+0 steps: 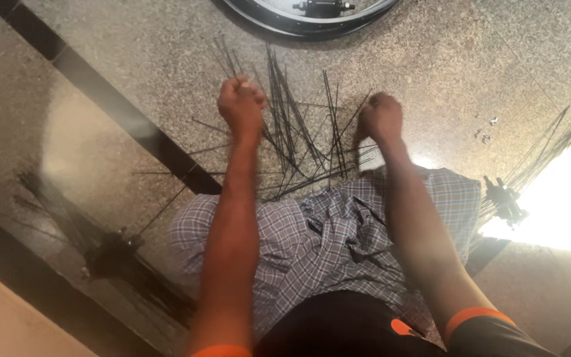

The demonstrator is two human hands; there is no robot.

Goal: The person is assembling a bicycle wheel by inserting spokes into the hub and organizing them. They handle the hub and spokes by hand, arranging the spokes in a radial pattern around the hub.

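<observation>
Both fists closed on spokes over the floor pile.
Left hand grips a bunch, right hand a few; spokes lie crossed below the rim. Risk: tangled spokes snag and bend.

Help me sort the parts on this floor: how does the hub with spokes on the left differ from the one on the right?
The left hub lies in shade, a dark blur on the polished floor; the right hub sits beside bright glare. The left hub's spokes fan toward the upper left; the right hub's sweep up to the right. The left hub is beside the left arm, the right hub past the right knee. Both are black.
</observation>
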